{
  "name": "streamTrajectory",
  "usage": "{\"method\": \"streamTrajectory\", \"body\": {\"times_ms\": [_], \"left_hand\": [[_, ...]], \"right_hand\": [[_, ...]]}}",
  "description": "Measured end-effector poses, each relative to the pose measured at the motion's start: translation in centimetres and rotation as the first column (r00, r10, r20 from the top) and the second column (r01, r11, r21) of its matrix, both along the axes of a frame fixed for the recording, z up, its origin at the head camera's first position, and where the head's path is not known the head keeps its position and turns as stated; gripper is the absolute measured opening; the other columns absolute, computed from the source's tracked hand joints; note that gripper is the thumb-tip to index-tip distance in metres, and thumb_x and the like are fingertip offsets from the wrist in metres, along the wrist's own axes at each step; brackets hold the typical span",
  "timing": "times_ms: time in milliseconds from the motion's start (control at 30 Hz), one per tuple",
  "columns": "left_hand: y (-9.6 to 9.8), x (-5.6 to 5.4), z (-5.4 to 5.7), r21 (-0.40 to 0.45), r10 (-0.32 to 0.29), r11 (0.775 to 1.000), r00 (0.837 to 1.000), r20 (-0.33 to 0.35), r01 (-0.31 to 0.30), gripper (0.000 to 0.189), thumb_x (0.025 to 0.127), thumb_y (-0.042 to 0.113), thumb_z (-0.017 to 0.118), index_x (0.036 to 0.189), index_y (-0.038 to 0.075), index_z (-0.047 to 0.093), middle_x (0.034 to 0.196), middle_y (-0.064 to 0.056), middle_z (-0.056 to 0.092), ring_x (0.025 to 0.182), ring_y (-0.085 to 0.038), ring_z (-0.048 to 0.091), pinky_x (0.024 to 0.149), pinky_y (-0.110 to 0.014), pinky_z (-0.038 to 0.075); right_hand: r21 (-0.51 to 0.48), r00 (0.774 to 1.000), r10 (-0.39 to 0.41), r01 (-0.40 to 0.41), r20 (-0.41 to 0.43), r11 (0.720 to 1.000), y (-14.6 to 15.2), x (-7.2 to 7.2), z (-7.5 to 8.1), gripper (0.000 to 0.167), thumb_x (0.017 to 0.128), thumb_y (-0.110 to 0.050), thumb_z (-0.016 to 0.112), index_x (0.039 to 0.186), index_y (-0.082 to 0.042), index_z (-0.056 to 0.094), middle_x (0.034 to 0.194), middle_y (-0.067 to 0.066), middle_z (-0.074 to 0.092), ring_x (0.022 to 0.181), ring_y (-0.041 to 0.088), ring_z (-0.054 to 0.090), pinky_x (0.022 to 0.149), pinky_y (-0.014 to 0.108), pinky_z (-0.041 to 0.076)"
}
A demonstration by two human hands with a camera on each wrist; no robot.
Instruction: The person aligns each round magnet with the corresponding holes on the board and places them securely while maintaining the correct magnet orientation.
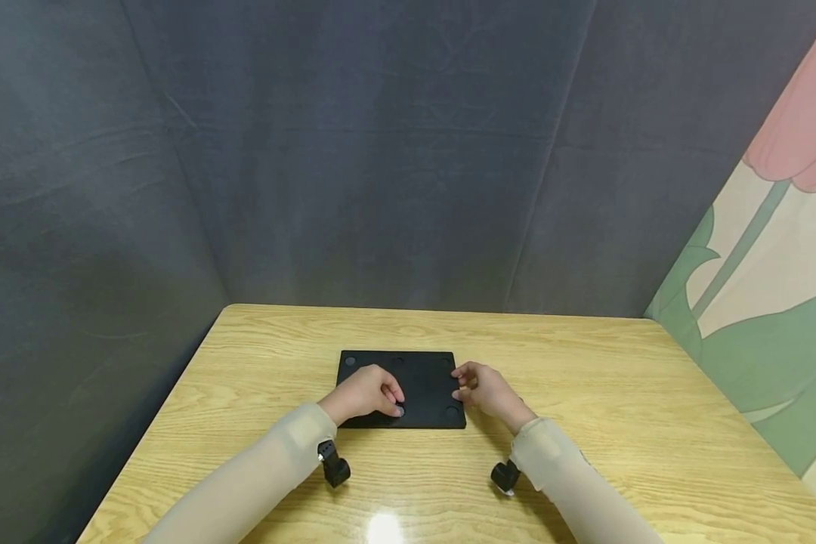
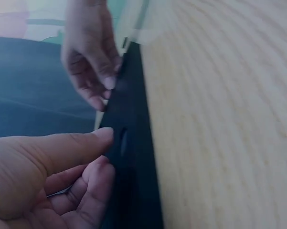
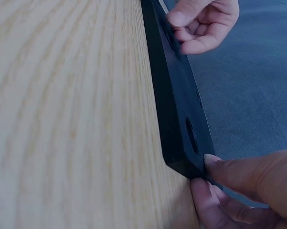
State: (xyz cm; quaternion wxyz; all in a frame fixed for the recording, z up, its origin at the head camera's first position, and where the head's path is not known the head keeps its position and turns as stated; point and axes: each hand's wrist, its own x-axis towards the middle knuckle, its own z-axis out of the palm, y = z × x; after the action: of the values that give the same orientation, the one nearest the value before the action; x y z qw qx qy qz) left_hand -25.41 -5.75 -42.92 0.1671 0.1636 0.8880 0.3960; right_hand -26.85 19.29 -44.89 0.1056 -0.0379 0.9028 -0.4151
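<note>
A black rectangular board with round recesses lies flat on the table. Over its near middle part reaches my left hand, thumb and forefinger bent above a small grey round spot. Nothing shows between those two fingers in the left wrist view, where the thumb is just beside a recess. At the board's right end, my right hand grips the edge. In the right wrist view its thumb lies at the top corner, fingers low against the side. Beside that corner is a round recess.
The wooden table extends around the board on all sides. A dark cloth curtain hangs behind it and at the left. At the right is a wall covering with flower patterns. Small black cameras hang from both wrists.
</note>
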Motion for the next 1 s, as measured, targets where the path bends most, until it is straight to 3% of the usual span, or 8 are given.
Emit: {"method": "streamTrajectory", "body": {"times_ms": [267, 567, 800, 1000], "left_hand": [[-2.2, -0.8, 1.3, 0.099, 0.062, 0.993, 0.997, -0.038, -0.058, 0.012, 0.091, 0.015, 0.067, 0.097, 0.006, 0.072, 0.086, -0.003, 0.066, 0.075, -0.019, 0.061, 0.070, -0.032, 0.054], [-5.3, -0.6, 2.5, 0.162, 0.172, 0.974, 0.982, -0.083, -0.157, 0.017, 0.094, 0.014, 0.063, 0.103, 0.003, 0.070, 0.091, -0.009, 0.065, 0.079, -0.018, 0.060, 0.071, -0.030, 0.054], [-7.4, -0.2, 2.5, 0.182, 0.236, 0.957, 0.971, -0.046, -0.224, 0.019, 0.096, 0.015, 0.060, 0.107, 0.003, 0.068, 0.093, -0.007, 0.062, 0.078, -0.018, 0.057, 0.072, -0.033, 0.053], [-8.7, 0.0, 1.9, 0.201, 0.232, 0.954, 0.972, -0.032, -0.221, 0.021, 0.096, 0.013, 0.058, 0.109, -0.002, 0.066, 0.083, -0.007, 0.057, 0.068, -0.016, 0.049, 0.068, -0.031, 0.047]], "right_hand": [[-0.003, 1.000, -0.009, 0.009, 0.005, 1.000, 0.1, 0.0, 0.0, 0.029, 0.085, 0.001, 0.069, 0.113, -0.003, 0.062, 0.097, 0.008, 0.055, 0.080, 0.019, 0.055, 0.067, 0.028, 0.053], [-0.011, 1.000, -0.013, 0.013, 0.012, 1.000, 0.0, 0.0, -0.1, 0.030, 0.085, 0.002, 0.069, 0.113, -0.003, 0.062, 0.097, 0.008, 0.055, 0.080, 0.018, 0.054, 0.067, 0.028, 0.052], [-0.007, 1.000, -0.015, 0.015, 0.008, 1.000, 0.0, 0.0, 0.0, 0.029, 0.085, 0.002, 0.069, 0.113, -0.004, 0.062, 0.097, 0.008, 0.055, 0.080, 0.018, 0.054, 0.068, 0.028, 0.052], [-0.003, 1.000, -0.007, 0.007, 0.005, 1.000, -0.1, 0.0, -0.1, 0.030, 0.085, 0.002, 0.069, 0.114, -0.004, 0.062, 0.098, 0.008, 0.055, 0.081, 0.018, 0.054, 0.068, 0.028, 0.052]]}}
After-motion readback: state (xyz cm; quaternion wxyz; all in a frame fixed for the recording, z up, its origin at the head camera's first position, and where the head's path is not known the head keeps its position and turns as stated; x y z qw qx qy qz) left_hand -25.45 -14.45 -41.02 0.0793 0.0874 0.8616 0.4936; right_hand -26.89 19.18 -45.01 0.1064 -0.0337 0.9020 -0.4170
